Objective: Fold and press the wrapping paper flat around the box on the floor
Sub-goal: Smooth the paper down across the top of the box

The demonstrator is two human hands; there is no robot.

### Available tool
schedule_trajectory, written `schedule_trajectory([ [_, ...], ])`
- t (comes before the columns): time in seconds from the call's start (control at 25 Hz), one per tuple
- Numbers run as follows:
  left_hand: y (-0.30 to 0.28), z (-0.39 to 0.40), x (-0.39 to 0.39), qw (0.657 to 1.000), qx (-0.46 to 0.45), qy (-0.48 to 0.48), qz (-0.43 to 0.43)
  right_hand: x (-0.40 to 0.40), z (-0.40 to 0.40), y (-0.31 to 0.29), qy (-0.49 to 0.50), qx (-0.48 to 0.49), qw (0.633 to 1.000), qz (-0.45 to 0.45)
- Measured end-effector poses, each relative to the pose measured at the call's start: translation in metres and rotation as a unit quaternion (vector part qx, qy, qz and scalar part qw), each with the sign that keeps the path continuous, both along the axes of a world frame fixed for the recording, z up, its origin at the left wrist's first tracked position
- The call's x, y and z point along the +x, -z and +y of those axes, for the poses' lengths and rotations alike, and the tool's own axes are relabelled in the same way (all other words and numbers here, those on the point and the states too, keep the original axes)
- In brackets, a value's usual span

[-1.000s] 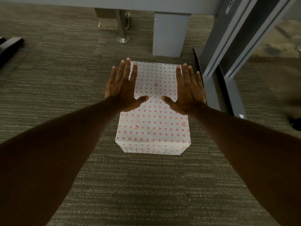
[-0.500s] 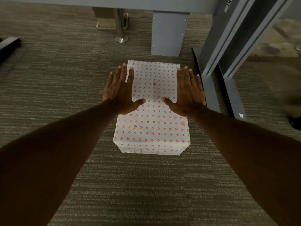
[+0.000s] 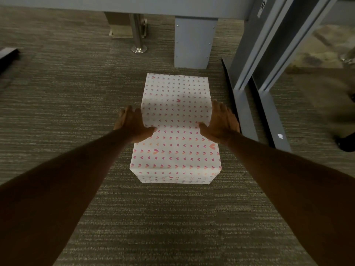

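Note:
A box wrapped in white paper with small pink and orange hearts (image 3: 175, 143) lies lengthwise on the carpet in the head view. My left hand (image 3: 132, 123) is at its left top edge, thumb on the top face, fingers bent down over the left side. My right hand (image 3: 221, 123) mirrors it on the right edge, thumb on top and fingers down the right side. Both hands clasp the box at about its middle. The fingertips and the box's side faces are hidden. The paper on top lies smooth, with a folded flap at the near end.
A grey metal post (image 3: 194, 43) stands just beyond the box's far end, with a chrome pole foot (image 3: 139, 48) to its left. Grey frame rails (image 3: 247, 116) run along the floor close to my right hand. A dark object (image 3: 7, 56) lies far left.
Both hands slid back from the far part of the top and outward, from lying flat on the paper to wrapping over the box's left and right edges.

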State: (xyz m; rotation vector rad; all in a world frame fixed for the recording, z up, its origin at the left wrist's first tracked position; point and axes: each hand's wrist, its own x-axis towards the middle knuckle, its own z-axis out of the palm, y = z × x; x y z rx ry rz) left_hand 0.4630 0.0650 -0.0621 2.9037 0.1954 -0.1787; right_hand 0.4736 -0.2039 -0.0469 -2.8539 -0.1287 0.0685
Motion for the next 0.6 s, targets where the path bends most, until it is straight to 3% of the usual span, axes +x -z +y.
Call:
schedule_trajectory([
  [0.16,0.012,0.009,-0.012,0.985,-0.140,-0.074,0.069,-0.006,-0.009,0.014,0.059,0.085,0.991,0.089],
  [0.32,0.009,0.009,-0.013,0.952,-0.274,-0.114,0.076,-0.003,-0.018,0.022,0.126,0.167,0.970,0.121],
  [0.6,0.007,0.006,-0.009,0.927,-0.324,-0.174,0.078,0.003,-0.022,0.027,0.212,0.287,0.919,0.166],
])
